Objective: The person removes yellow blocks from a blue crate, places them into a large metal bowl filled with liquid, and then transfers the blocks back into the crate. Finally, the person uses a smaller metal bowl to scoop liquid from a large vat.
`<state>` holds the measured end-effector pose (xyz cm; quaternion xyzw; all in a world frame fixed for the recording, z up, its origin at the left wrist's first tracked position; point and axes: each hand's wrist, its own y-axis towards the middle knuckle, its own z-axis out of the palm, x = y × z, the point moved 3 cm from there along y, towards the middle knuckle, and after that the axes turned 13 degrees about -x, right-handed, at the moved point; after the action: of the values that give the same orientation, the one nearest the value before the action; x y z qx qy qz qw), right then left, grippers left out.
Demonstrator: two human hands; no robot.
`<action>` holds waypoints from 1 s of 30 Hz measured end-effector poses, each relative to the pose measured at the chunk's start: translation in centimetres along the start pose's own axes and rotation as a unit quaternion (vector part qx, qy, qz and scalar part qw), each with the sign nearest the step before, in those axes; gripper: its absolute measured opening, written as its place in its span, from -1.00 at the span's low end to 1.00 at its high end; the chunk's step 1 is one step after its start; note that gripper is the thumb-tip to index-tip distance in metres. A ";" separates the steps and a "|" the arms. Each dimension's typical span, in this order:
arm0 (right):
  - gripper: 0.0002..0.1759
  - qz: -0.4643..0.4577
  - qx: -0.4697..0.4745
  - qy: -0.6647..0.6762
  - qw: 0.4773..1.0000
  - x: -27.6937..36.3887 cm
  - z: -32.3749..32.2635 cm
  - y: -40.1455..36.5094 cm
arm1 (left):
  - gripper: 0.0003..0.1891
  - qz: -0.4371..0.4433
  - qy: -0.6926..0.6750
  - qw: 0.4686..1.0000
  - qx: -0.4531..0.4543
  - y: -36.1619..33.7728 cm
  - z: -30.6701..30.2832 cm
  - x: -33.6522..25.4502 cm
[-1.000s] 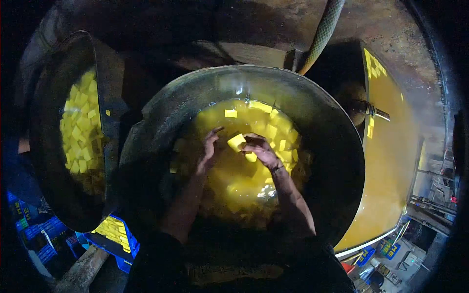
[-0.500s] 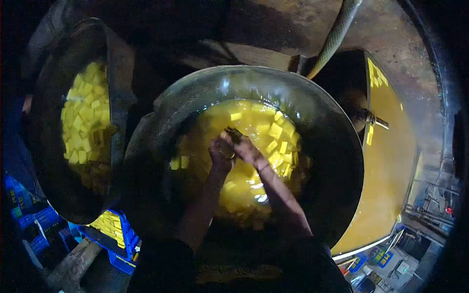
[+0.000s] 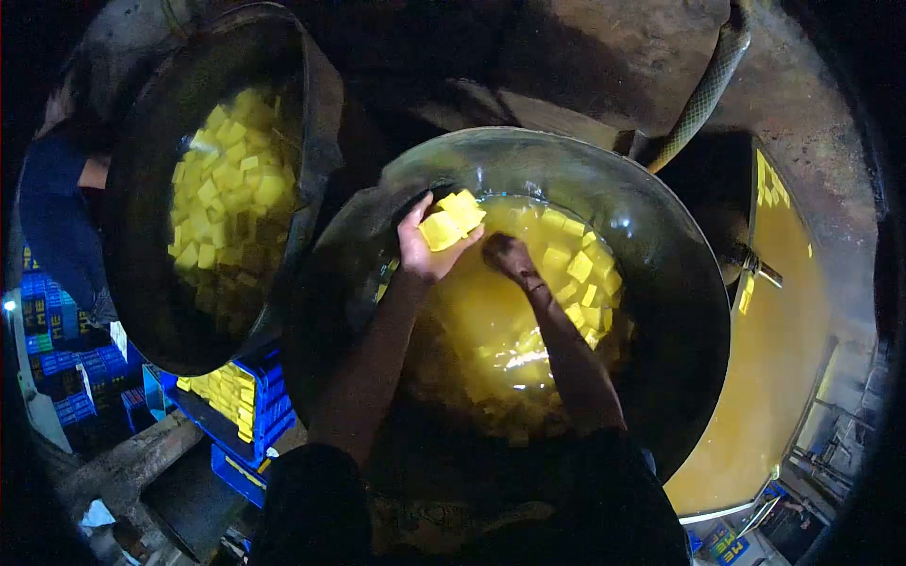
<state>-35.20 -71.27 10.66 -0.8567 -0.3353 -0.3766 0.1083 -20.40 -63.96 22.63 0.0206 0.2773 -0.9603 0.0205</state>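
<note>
**Yellow blocks in your left hand**

You are holding a few yellow blocks (image 3: 451, 219) in your left hand (image 3: 422, 253), fingers closing around them, just above the yellow water (image 3: 491, 321) at the top middle of the frame. Your right hand (image 3: 507, 257) is dipping into the water just beside it; I cannot tell if it is gripping anything. More floating blocks (image 3: 578, 266) are bobbing in the big round pan (image 3: 675, 283). A second pan (image 3: 316, 104) of blocks is sitting at the upper left.
</note>
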 end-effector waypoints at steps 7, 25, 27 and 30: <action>-0.53 0.080 0.100 -0.172 0.977 4.4 11.8 -11.4 | -0.61 0.015 -0.017 0.997 0.076 -6.9 8.9 1.3; -0.56 0.106 0.174 0.464 0.862 29.4 -5.6 -9.9 | -0.57 0.346 -0.121 0.928 0.066 -40.7 2.3 -10.0; -0.52 0.069 0.214 0.431 0.874 39.4 -6.9 -9.1 | -0.57 0.362 -0.153 0.916 0.074 -43.3 -0.1 -12.0; -0.64 -0.027 0.217 0.369 0.904 48.3 -4.5 -9.6 | -0.58 0.381 -0.194 0.900 0.090 -46.0 -4.5 -14.7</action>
<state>-20.32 -42.24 47.88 -0.6029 -0.3676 -0.5862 0.3972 -7.92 -22.23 44.05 -0.0604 0.1516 -0.8851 0.4358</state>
